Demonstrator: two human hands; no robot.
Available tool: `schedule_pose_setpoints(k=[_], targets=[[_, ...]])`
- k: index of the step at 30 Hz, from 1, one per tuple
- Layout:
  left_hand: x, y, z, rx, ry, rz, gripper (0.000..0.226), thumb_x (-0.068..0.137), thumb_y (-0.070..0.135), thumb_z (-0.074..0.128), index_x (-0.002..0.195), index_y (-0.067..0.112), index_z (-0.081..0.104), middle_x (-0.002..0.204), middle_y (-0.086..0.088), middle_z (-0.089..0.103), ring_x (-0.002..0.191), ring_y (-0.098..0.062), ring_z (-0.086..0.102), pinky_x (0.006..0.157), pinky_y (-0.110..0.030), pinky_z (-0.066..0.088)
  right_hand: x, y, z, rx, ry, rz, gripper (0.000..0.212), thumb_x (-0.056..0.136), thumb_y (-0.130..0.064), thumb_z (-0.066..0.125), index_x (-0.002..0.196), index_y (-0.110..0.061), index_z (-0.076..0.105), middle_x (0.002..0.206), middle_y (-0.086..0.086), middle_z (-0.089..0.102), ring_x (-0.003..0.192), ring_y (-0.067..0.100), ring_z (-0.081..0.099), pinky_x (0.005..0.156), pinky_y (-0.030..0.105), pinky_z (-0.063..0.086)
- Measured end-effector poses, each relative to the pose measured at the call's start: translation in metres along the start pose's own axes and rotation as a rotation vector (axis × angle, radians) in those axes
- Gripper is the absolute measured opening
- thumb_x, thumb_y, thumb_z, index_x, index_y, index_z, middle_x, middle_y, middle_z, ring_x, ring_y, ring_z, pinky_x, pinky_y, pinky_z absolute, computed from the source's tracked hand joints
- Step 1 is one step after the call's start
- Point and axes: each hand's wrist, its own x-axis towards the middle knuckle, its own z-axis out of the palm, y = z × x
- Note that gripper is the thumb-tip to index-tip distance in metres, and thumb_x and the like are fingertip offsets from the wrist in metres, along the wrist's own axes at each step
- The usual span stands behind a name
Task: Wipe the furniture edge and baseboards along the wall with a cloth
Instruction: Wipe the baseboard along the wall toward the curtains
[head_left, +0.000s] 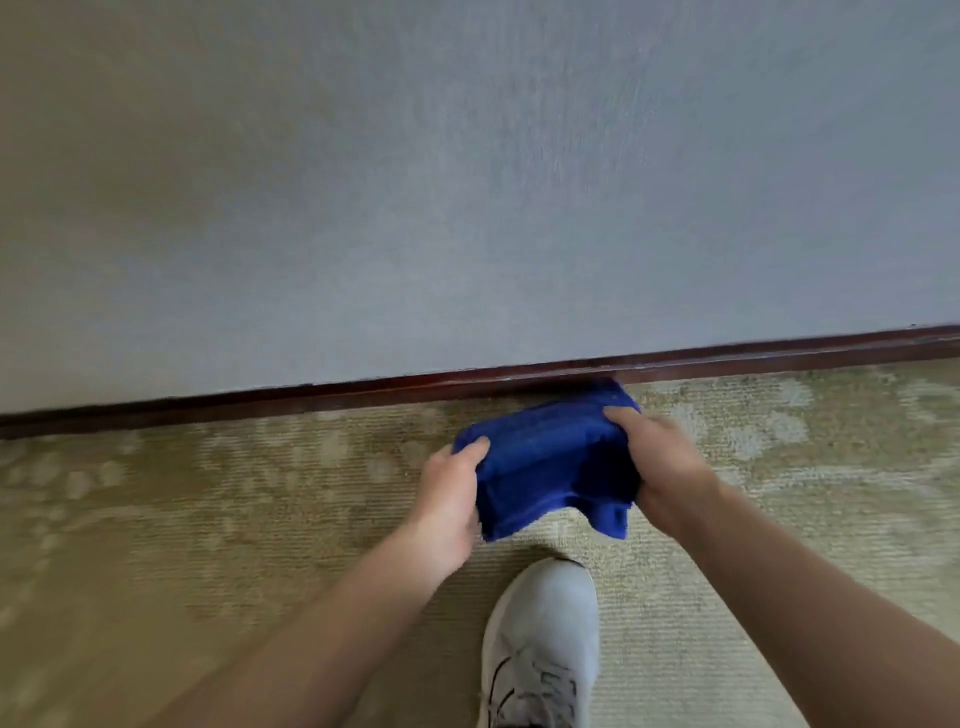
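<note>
Fingers (470, 451) of the left hand (449, 501) curl over one end of a folded deep-blue terry cloth (550, 457), while the right hand (662, 467) pinches the other end, thumb on top. Between them the cloth hangs bunched, its far edge close against a dark red-brown wooden baseboard (311, 395) under a grey-blue textured wall (467, 182). Below lies beige patterned carpet (208, 519), with a white lace-up sneaker (540, 644) near.

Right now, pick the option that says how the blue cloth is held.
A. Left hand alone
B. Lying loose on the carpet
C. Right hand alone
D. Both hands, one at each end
D: the left hand and right hand each grip an end of the blue cloth, fingers curled over its edge, near the baseboard.
</note>
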Motion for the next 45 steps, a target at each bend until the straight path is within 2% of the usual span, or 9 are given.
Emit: schedule_pose_setpoints(k=[6, 9, 15, 21, 29, 33, 36, 39, 45], targets=[[0.005, 0.018, 0.005, -0.001, -0.002, -0.014, 0.036, 0.091, 0.026, 0.059, 0.122, 0.008, 0.064, 0.113, -0.015, 0.072, 0.103, -0.029, 0.070, 0.090, -0.040, 0.054, -0.014, -0.018, 0.007, 0.155, 0.013, 0.104, 0.036, 0.080, -0.030, 0.065, 0.107, -0.007, 0.059, 0.095, 0.011, 0.067, 0.086, 0.028, 0.065, 0.083, 0.045, 0.054], [0.015, 0.012, 0.022, 0.008, -0.085, 0.039, 0.035, 0.091, 0.022, 0.061, 0.123, 0.008, 0.063, 0.112, -0.015, 0.072, 0.103, -0.028, 0.070, 0.097, -0.043, 0.052, -0.005, -0.017, 0.006, 0.191, 0.134, -0.079, 0.014, 0.091, -0.024, 0.053, 0.099, -0.013, 0.051, 0.084, -0.001, 0.057, 0.079, 0.018, 0.056, 0.078, 0.035, 0.045], [0.045, 0.002, 0.046, 0.038, -0.005, 0.175, 0.024, 0.093, 0.010, 0.059, 0.116, 0.008, 0.062, 0.086, -0.012, 0.073, 0.073, -0.021, 0.073, 0.061, -0.027, 0.055, 0.033, -0.011, 0.032, 0.181, 0.233, -0.317, 0.027, 0.089, -0.033, 0.042, 0.098, -0.010, 0.053, 0.094, 0.008, 0.059, 0.093, 0.031, 0.058, 0.090, 0.049, 0.050], [0.034, -0.004, 0.039, 0.039, -0.054, 0.162, 0.028, 0.096, 0.010, 0.055, 0.123, 0.004, 0.060, 0.111, -0.018, 0.071, 0.104, -0.028, 0.068, 0.100, -0.042, 0.050, 0.031, -0.009, 0.020, 0.150, 0.194, -0.366, 0.018, 0.091, -0.023, 0.042, 0.075, -0.019, 0.049, 0.078, 0.000, 0.056, 0.081, 0.023, 0.055, 0.086, 0.049, 0.049], [0.062, -0.018, 0.021, -0.091, 0.043, 0.132, 0.019, 0.094, 0.018, 0.053, 0.108, 0.011, 0.064, 0.083, -0.007, 0.070, 0.071, -0.021, 0.067, 0.055, -0.022, 0.050, 0.030, 0.008, 0.088, 0.117, 0.152, -0.348, 0.023, 0.091, -0.024, 0.044, 0.069, -0.020, 0.043, 0.071, -0.001, 0.053, 0.079, 0.024, 0.052, 0.089, 0.048, 0.047], [0.055, -0.027, -0.002, -0.213, 0.046, 0.157, 0.028, 0.096, 0.017, 0.050, 0.119, 0.010, 0.066, 0.108, -0.015, 0.072, 0.091, -0.026, 0.072, 0.069, -0.031, 0.055, 0.021, 0.010, 0.097, 0.040, 0.031, -0.363, 0.018, 0.082, -0.031, 0.045, 0.071, -0.017, 0.050, 0.077, 0.005, 0.059, 0.081, 0.026, 0.058, 0.084, 0.046, 0.051], [0.053, -0.020, 0.005, -0.172, -0.002, 0.254, 0.028, 0.095, 0.016, 0.054, 0.119, 0.007, 0.064, 0.110, -0.014, 0.072, 0.097, -0.023, 0.072, 0.081, -0.033, 0.056, 0.032, 0.001, 0.065, 0.181, 0.143, -0.317, 0.026, 0.090, -0.017, 0.045, 0.065, -0.014, 0.052, 0.064, 0.000, 0.054, 0.067, 0.020, 0.051, 0.064, 0.034, 0.041], [0.049, -0.013, 0.015, -0.116, -0.023, 0.292, 0.024, 0.094, 0.018, 0.057, 0.115, 0.012, 0.066, 0.106, -0.009, 0.074, 0.100, -0.025, 0.071, 0.092, -0.041, 0.054, 0.039, -0.003, 0.055, 0.203, 0.249, -0.321, 0.021, 0.085, -0.028, 0.041, 0.069, -0.020, 0.054, 0.076, 0.004, 0.060, 0.076, 0.024, 0.057, 0.073, 0.038, 0.043], [0.048, -0.023, -0.008, -0.152, 0.119, 0.210, 0.027, 0.095, 0.021, 0.051, 0.117, 0.012, 0.065, 0.096, -0.012, 0.072, 0.079, -0.029, 0.069, 0.058, -0.030, 0.053, 0.025, 0.008, 0.116, 0.002, 0.044, -0.213, 0.032, 0.090, -0.035, 0.039, 0.095, -0.009, 0.057, 0.093, 0.010, 0.061, 0.096, 0.033, 0.062, 0.092, 0.049, 0.051]])
